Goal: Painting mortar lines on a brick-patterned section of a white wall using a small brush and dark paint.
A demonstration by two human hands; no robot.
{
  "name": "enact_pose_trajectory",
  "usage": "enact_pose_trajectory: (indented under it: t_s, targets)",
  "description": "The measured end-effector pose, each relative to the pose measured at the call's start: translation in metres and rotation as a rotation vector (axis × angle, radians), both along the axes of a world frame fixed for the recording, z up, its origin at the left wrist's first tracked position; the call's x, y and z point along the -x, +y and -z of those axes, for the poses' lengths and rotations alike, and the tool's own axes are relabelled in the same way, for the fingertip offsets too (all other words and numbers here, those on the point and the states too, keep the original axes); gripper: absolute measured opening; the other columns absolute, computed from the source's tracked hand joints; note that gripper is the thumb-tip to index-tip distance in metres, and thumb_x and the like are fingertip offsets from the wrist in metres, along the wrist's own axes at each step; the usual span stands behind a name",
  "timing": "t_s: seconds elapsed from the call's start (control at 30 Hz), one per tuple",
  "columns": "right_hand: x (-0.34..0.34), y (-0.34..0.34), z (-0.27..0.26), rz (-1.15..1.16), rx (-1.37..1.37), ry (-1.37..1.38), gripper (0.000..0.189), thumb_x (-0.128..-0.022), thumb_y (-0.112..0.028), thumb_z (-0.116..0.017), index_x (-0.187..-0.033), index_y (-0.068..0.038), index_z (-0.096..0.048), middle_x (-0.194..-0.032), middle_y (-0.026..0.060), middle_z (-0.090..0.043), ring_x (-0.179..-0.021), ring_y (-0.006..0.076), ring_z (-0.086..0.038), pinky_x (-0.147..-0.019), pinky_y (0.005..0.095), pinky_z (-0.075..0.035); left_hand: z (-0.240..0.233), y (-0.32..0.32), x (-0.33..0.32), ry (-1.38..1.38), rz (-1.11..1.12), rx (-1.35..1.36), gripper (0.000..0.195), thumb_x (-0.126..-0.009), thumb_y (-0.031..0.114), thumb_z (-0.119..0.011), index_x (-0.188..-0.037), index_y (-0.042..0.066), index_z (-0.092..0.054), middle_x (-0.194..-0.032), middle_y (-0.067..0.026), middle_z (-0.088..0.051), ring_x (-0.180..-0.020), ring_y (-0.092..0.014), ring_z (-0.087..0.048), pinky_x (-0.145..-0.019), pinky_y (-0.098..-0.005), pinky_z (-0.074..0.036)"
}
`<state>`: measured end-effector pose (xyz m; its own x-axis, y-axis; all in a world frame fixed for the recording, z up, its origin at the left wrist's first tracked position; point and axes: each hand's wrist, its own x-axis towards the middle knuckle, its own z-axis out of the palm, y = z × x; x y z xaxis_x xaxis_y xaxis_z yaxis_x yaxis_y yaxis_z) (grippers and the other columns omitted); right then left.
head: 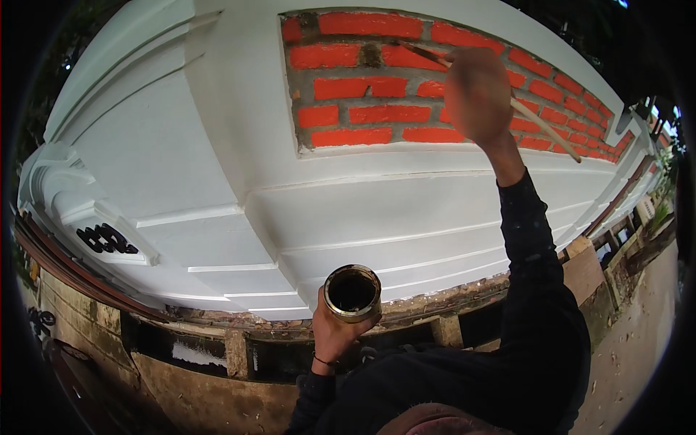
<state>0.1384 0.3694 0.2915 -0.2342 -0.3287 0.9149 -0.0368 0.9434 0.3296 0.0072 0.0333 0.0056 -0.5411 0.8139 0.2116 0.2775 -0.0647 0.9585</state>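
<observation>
My right hand [478, 95] is raised to the brick panel and grips a long-handled paintbrush [546, 128]. The brush's dark tip rests at or very near the grey mortar joint between the top two rows of orange-red painted bricks [370, 24]. Part of the panel is hidden behind this hand. Low in front of my body, my left hand [337, 331] holds an open metal can [352, 293] upright. Its inside looks dark, and what it contains is hard to make out. Dark patches show on the mortar near the panel's upper left [371, 55].
A white wall [391, 212] with moulded ledges surrounds the panel. A white pillar [152, 136] projects at the left. Below runs a drain channel [182, 348] with open gaps and concrete bridges. A paved lane [625, 337] lies at the right, and a parked vehicle [70, 370] at lower left.
</observation>
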Motion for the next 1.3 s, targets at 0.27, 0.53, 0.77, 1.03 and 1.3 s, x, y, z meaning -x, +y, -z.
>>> enact_pose_trajectory:
  t_s: [0.27,0.53,0.77,1.03,1.3]
  targets:
    - [-0.065,0.035,0.0,0.093,0.044,0.062,0.021,-0.103,0.007,-0.066,-0.12,-0.005,-0.065,-0.121,0.0113,-0.071,-0.105,0.0188,-0.074,-0.086,0.029,-0.063,-0.009,0.014,-0.005,0.034,0.058,0.016,0.088,-0.069,0.037,-0.103,-0.135,0.005,-0.055,-0.123,-0.0125,-0.077,-0.111,-0.026,-0.076,-0.096,-0.0386,-0.061]
    - [-0.101,0.046,0.004,0.127,0.143,0.056,0.02,-0.105,0.006,-0.064,-0.123,-0.003,-0.063,-0.123,0.0125,-0.071,-0.115,0.0227,-0.075,-0.095,0.0334,-0.065,-0.008,0.016,-0.014,0.054,0.09,0.016,0.09,-0.068,0.042,-0.102,-0.136,0.007,-0.055,-0.123,-0.0126,-0.077,-0.109,-0.028,-0.077,-0.094,-0.0393,-0.061]
    - [-0.093,-0.03,0.016,-0.177,0.307,0.103,0.019,-0.107,0.01,-0.055,-0.124,0.002,-0.052,-0.124,0.0242,-0.07,-0.117,0.0307,-0.075,-0.105,0.0458,-0.066,0.0,0.014,-0.012,0.085,0.022,-0.035,0.092,-0.069,0.043,-0.101,-0.14,0.008,-0.055,-0.125,-0.0123,-0.076,-0.111,-0.031,-0.077,-0.093,-0.0414,-0.062]
    - [-0.054,-0.15,0.069,-0.429,0.837,-0.62,0.024,-0.098,0.015,-0.063,-0.114,-0.001,-0.055,-0.107,0.0183,-0.068,-0.101,0.0229,-0.073,-0.086,0.0353,-0.063,-0.018,0.008,-0.003,0.103,-0.054,0.002,0.095,-0.067,0.04,-0.102,-0.141,0.007,-0.052,-0.125,-0.0131,-0.076,-0.113,-0.032,-0.076,-0.093,-0.0429,-0.062]
    - [-0.021,-0.162,0.098,-0.4,0.934,-0.883,0.02,-0.099,0.011,-0.064,-0.11,-0.003,-0.055,-0.106,0.015,-0.066,-0.103,0.0212,-0.072,-0.085,0.0331,-0.06,-0.02,-0.005,-0.004,0.09,-0.083,0.051,0.097,-0.066,0.038,-0.102,-0.142,0.007,-0.052,-0.125,-0.0137,-0.075,-0.112,-0.032,-0.076,-0.093,-0.0422,-0.062]
